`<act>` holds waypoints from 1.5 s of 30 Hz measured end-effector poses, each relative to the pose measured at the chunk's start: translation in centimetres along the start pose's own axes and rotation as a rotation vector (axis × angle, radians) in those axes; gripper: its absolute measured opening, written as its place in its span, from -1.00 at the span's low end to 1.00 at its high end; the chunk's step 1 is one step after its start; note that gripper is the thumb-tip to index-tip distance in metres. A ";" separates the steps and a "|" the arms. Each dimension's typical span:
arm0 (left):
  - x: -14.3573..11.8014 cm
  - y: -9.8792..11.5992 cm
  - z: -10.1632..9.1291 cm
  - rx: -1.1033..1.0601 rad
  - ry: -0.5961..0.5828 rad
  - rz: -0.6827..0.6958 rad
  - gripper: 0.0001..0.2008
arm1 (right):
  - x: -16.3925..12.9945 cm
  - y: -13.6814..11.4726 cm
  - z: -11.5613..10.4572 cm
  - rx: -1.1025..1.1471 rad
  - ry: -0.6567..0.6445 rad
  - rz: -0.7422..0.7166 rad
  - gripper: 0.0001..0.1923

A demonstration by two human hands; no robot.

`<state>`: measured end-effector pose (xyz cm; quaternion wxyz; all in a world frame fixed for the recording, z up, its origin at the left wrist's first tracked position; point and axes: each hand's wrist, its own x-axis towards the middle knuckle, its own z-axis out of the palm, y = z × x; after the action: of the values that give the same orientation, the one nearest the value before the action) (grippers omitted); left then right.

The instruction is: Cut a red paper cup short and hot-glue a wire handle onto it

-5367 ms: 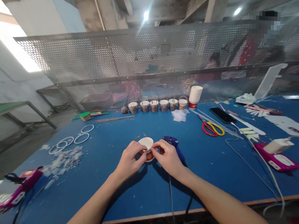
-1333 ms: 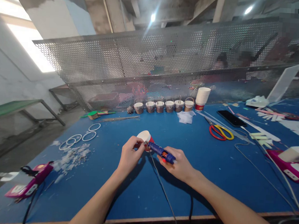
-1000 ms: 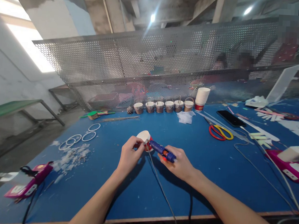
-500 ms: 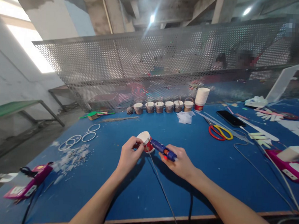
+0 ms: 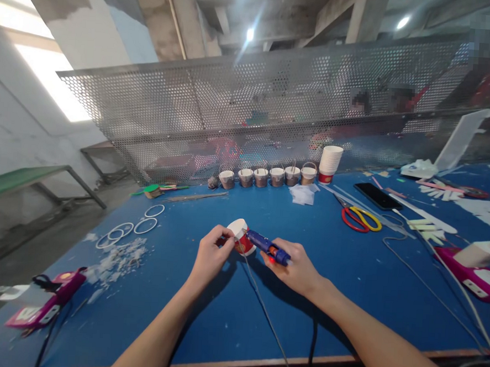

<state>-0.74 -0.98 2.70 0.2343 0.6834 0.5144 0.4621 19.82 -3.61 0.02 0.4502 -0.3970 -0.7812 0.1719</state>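
A small red and white paper cup (image 5: 247, 245) is held tilted in my left hand (image 5: 214, 253), whose fingers pinch its left side near the rim. A thin grey cord (image 5: 259, 292) runs from the cup's side down across the table to its front edge. My right hand (image 5: 292, 264) is wrapped round a blue hot glue gun (image 5: 264, 242). The gun's nozzle points left and is at the cup's wall just under the rim; whether it touches, I cannot tell.
Several cord-wrapped cups (image 5: 277, 176) line the back beside a stack of paper cups (image 5: 330, 164). Scissors (image 5: 361, 219) and a phone (image 5: 377, 196) lie right. White rings (image 5: 145, 225), scraps (image 5: 119, 259) and a power strip (image 5: 49, 299) are left; another power strip (image 5: 478, 278) sits right.
The cup has turned slightly in my left hand, so more of its red side shows. The glue gun stays nearly in place at the rim.
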 end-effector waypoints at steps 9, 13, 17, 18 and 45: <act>0.0 -0.1 -0.1 0.003 -0.014 -0.050 -0.86 | -0.5 0.0 1.0 -0.019 -0.033 -0.078 -0.81; 0.0 -0.1 -0.1 0.008 -0.004 -0.042 -0.86 | -0.3 0.2 0.5 0.008 0.001 -0.021 -0.83; 0.0 -0.1 -0.1 -0.003 -0.010 -0.033 -0.86 | -0.1 0.3 0.4 -0.004 0.041 -0.006 -0.81; 0.1 -0.1 -0.1 -0.004 -0.008 -0.033 -0.86 | -0.1 0.2 0.5 0.000 0.031 -0.011 -0.81; 0.1 -0.7 0.0 -0.044 -0.014 -0.012 -0.88 | 0.2 0.2 0.4 0.054 0.087 0.072 -0.77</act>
<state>-1.06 -0.65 2.12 0.2558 0.6781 0.5065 0.4671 19.47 -3.30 -0.19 0.4877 -0.4196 -0.7412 0.1918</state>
